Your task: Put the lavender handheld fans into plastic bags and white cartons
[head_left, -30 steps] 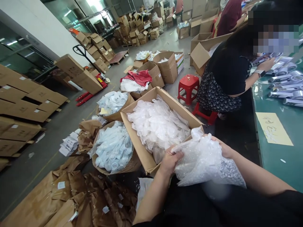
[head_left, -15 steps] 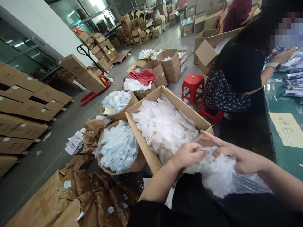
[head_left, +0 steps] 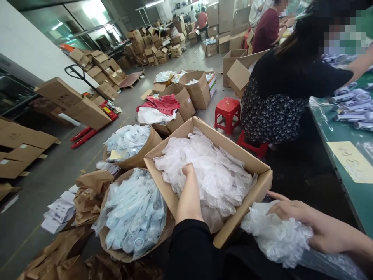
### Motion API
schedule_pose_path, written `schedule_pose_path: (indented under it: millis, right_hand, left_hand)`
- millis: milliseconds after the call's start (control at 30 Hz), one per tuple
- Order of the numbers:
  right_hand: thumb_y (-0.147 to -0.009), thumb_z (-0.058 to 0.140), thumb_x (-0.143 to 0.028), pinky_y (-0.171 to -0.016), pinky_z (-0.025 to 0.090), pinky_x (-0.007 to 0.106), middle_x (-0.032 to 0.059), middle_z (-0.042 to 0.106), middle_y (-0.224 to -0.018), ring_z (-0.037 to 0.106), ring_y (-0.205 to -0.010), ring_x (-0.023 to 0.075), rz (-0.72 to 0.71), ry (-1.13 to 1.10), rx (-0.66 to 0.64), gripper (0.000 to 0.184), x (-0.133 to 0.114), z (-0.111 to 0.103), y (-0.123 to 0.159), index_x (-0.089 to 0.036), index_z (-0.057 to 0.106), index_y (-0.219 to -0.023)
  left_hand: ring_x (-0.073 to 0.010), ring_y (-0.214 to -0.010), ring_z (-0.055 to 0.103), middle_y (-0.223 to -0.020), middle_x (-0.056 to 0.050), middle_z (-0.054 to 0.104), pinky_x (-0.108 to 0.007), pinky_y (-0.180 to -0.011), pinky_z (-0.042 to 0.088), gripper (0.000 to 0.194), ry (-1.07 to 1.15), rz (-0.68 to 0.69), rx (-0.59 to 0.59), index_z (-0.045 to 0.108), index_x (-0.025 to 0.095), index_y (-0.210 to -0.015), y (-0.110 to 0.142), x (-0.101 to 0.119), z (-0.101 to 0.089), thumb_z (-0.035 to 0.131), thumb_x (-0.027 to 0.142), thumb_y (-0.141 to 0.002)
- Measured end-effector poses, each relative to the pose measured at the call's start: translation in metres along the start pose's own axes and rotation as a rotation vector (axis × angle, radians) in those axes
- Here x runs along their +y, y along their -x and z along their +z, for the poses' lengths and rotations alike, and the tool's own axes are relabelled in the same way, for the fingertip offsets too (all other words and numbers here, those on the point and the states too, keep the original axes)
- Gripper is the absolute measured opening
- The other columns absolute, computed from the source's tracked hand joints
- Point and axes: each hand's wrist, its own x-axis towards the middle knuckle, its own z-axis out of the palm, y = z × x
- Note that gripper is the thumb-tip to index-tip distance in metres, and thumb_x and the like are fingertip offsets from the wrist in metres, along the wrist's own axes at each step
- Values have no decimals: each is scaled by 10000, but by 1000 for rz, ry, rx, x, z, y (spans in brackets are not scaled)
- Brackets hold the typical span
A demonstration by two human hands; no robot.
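Observation:
An open cardboard box (head_left: 250, 159) in front of me is heaped with clear plastic bags (head_left: 215, 175). My left hand (head_left: 188, 173) reaches into that heap, its fingers dug in among the bags and mostly hidden. My right hand (head_left: 294, 216) rests on a bundle of bubble-wrap bags (head_left: 274, 235) on my lap, just right of the box; its fingers lie spread over the wrap.
Two brown paper sacks (head_left: 131, 217) (head_left: 128, 144) of pale blue packets stand left of the box. A person in black (head_left: 279, 93) sits on red stools (head_left: 229, 111) at the green table (head_left: 335, 132). Cardboard cartons and a pallet jack (head_left: 87, 128) fill the floor.
My left hand let go of the bubble-wrap bundle and moved up into the box of clear bags. The right hand stayed on the bundle. The view shifted slightly.

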Motion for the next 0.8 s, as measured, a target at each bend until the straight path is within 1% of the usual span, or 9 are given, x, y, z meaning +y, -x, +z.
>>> schedule_pose_path:
  millis: [100, 200, 367, 433, 500, 600, 667, 733, 800]
  right_hand:
    - [-806, 576, -196, -870, 508, 371, 107, 623, -1113, 611, -1026, 275, -42, -86, 67, 198, -4, -1, -8, -223, 646, -990]
    - [-769, 607, -183, -959, 448, 391, 132, 439, -1386, 529, -1166, 286, -101, -121, 88, 188, -3, -1, -18, -180, 643, -953]
    - [-720, 647, -185, -1078, 282, 468, 34, -95, -1577, 208, -1401, 339, -236, -77, 109, 166, -5, -3, -35, -170, 619, -882]
    - [-736, 640, -200, -1087, 260, 470, 41, -32, -1580, 192, -1409, 338, -271, -65, 144, 169, -6, -5, -36, -176, 629, -903]
    - [-750, 624, -208, -1036, 350, 425, 102, 250, -1518, 376, -1321, 308, -288, -84, 123, 175, -5, -9, -31, -181, 627, -923]
    - [-767, 601, -211, -874, 472, 329, 112, 594, -1184, 595, -1042, 243, -271, -122, 98, 146, 0, -17, -12, -187, 614, -911]
    - [-797, 573, -227, -818, 488, 303, 104, 624, -1093, 616, -967, 229, -227, -165, 123, 111, 3, -24, 5, -188, 610, -894]
    - [-819, 546, -245, -833, 485, 312, 98, 625, -1084, 617, -954, 227, -188, -207, 99, 108, 5, -29, 18, -195, 610, -890]
    - [-802, 550, -230, -962, 425, 369, 75, 638, -1045, 615, -951, 225, -193, -184, 27, 138, 3, -31, 26, -212, 617, -922]
  left_hand:
    - [-135, -727, 570, -625, 40, 486, -276, -686, 406, 190, 79, 9, 239, 413, 203, -642, 4, -10, 11, 512, 189, -803]
    - [-103, -703, 561, -723, 50, 537, -243, -709, 441, 140, 218, 74, 348, 486, 201, -808, 27, -1, 24, 606, 196, -735]
    - [-136, -766, 605, -866, -14, 647, -258, -745, 475, 240, 198, 198, -95, 618, 213, -1016, 124, 43, 52, 629, 257, -780]
    - [-170, -848, 616, -901, -45, 679, -280, -815, 461, 190, 31, 298, -297, 687, 215, -978, 166, 58, 62, 597, 226, -811]
    - [-183, -848, 620, -894, -62, 693, -289, -821, 453, 206, -96, 358, -462, 719, 216, -952, 194, 65, 66, 549, 200, -838]
    - [-176, -730, 614, -786, -56, 687, -278, -718, 458, 162, -198, 239, -604, 727, 205, -851, 192, 57, 51, 573, 250, -830]
    - [-170, -663, 593, -694, -41, 655, -267, -657, 446, 148, -265, 61, -473, 689, 185, -730, 162, 42, 27, 648, 321, -772]
    - [-152, -614, 546, -613, -16, 574, -255, -612, 414, 234, -357, -105, 75, 583, 177, -621, 124, 24, 3, 669, 362, -736]
    - [-168, -722, 554, -642, -16, 541, -257, -663, 400, 281, -405, -153, 232, 492, 185, -585, 92, 6, -12, 726, 318, -664]
